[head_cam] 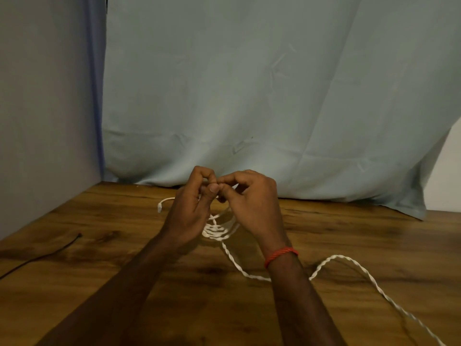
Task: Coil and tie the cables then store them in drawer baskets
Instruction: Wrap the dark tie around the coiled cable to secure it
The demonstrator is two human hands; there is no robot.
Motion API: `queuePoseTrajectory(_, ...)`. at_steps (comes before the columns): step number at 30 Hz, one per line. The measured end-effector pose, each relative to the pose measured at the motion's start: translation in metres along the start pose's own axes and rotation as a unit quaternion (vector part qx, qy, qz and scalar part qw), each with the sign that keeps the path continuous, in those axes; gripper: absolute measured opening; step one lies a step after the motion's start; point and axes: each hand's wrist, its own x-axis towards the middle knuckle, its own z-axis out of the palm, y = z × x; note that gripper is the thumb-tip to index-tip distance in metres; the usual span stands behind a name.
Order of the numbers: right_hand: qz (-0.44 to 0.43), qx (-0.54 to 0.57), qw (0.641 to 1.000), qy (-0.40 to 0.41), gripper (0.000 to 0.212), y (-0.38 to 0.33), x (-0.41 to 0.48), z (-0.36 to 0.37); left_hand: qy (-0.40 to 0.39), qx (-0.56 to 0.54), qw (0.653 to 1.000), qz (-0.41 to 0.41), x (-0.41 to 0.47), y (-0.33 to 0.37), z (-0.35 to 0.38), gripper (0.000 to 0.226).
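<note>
head view, white cable (216,232) coiled between left hand (193,208), right hand (252,198)

1 view only: head-worn, wide-angle. Scene viewed from wearer's own position, aimed forward and slightly down across wooden table (349,245) toward pale blue cloth backdrop (249,83). Upper half of frame filled by backdrop; grey wall (50,96) caught at left. Table surface spread across lower half. Both forearms seen entering from bottom edge. Close range: left hand (189,208) and right hand (252,203) framed just below centre. Trailing white cable (215,233) cut off by bottom right corner.
</note>
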Motion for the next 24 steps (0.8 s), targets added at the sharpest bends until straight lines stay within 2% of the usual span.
queuePoseTrajectory(1,0.027,0.040,0.999,-0.001,0.006,0.000,0.001,-0.003,-0.015,-0.015,1.000,-0.014,0.000,0.000,0.000,0.003)
queuePoseTrajectory(4,0.083,0.116,0.990,0.009,0.008,0.000,0.003,-0.010,-0.045,-0.050,0.996,-0.052,0.000,0.003,-0.001,0.019)
queuePoseTrajectory(6,0.108,0.139,0.984,0.023,0.009,0.000,0.004,-0.009,-0.050,-0.057,0.995,-0.060,0.000,0.005,-0.001,0.020)
queuePoseTrajectory(13,0.156,0.165,0.969,0.100,0.020,0.008,0.008,-0.009,-0.075,-0.087,0.988,-0.101,-0.001,0.002,0.003,0.012)
queuePoseTrajectory(17,0.165,0.174,0.964,0.115,0.028,0.010,0.010,-0.010,-0.092,-0.096,0.985,-0.110,0.000,0.007,0.007,0.026)
queuePoseTrajectory(22,0.173,0.163,0.965,0.112,0.018,0.013,0.009,-0.007,-0.108,-0.108,0.982,-0.111,0.000,0.013,0.006,0.033)
queuePoseTrajectory(24,0.192,0.184,0.960,0.084,0.014,0.015,0.012,-0.009,-0.111,-0.112,0.981,-0.114,-0.001,0.013,0.005,0.036)
